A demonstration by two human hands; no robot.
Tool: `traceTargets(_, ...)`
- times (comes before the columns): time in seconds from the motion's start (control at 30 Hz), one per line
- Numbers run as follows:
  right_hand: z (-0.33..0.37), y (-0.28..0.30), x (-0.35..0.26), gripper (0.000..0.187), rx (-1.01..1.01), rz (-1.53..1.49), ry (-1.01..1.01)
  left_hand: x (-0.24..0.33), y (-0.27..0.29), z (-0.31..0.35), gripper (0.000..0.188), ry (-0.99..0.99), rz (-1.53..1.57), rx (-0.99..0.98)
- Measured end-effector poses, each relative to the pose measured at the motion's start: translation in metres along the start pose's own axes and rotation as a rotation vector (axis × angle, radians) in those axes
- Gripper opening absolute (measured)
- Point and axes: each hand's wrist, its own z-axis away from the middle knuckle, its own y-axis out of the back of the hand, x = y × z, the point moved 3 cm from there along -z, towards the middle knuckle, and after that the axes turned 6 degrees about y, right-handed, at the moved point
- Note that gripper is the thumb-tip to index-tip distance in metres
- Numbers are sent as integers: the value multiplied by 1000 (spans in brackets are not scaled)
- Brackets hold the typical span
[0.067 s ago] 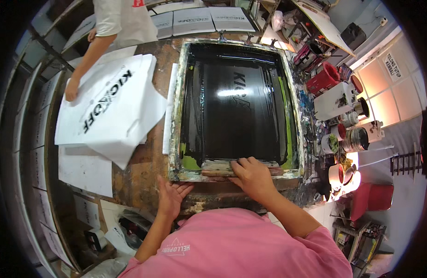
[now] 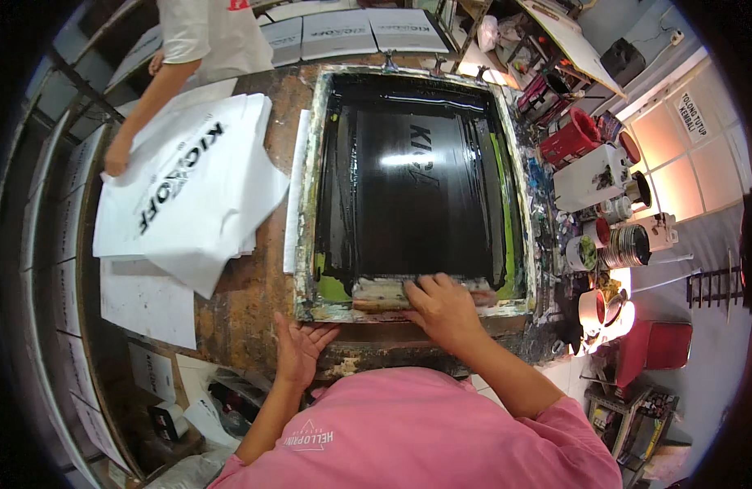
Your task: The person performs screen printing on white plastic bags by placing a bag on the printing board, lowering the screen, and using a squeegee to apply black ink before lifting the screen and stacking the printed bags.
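Observation:
A screen-printing frame (image 2: 307, 213) lies in front of me, its dark mesh (image 2: 400, 232) streaked with wet black ink and edged in green. At the frame's near end, a wide squeegee (image 2: 381, 293) rests across the mesh. My right hand (image 2: 443, 308) grips the squeegee near its middle, fingers over the top. By the frame's near left corner, my left hand (image 2: 298, 350) is open, palm up and holding nothing, its fingertips close under the frame's edge. Left of the frame, a co-worker's hand (image 2: 117, 156) is at the left edge of a white sheet (image 2: 184, 196) with black lettering.
The stained wooden table (image 2: 244, 306) bears the frame and a paper stack. Clamps (image 2: 437, 65) stand along the frame's far edge. Ink pots and a red bucket (image 2: 570, 137) crowd the right side. Racks (image 2: 82, 269) with printed sheets stand at left; a red chair (image 2: 665, 346) is lower right.
The co-worker's hand and the white sheet have shifted slightly left. The squeegee's top has tipped a little toward me under my right hand. My left hand stays nearly still.

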Motion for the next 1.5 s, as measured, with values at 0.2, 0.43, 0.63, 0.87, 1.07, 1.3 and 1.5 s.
traceTargets(0.2, -104, -8, 86, 42, 187, 132, 102, -1, 5, 5, 97, -4, 49, 12)
traceTargets(0.43, -251, 11, 206, 32, 252, 260, 107, -10, 23, 0, 94, -96, 2, -150)
traceTargets(0.63, -301, 44, 239, 41, 28, 136, 117, -8, 30, 2, 118, -122, 73, -326)
traceTargets(0.87, -261, 22, 217, 37, 160, 272, 106, -10, 35, -4, 89, -188, 187, -622)
traceTargets(1.07, -119, 14, 105, 34, 79, 239, 49, -8, 28, -4, 87, -211, 115, -664)
traceTargets(1.3, 4, 64, -12, 40, -56, 79, -55, -6, 28, -7, 93, -195, 145, -717)
traceTargets(1.5, -15, 153, -42, 31, 403, 334, 70, 63, -46, 39, 105, -396, 201, -940)
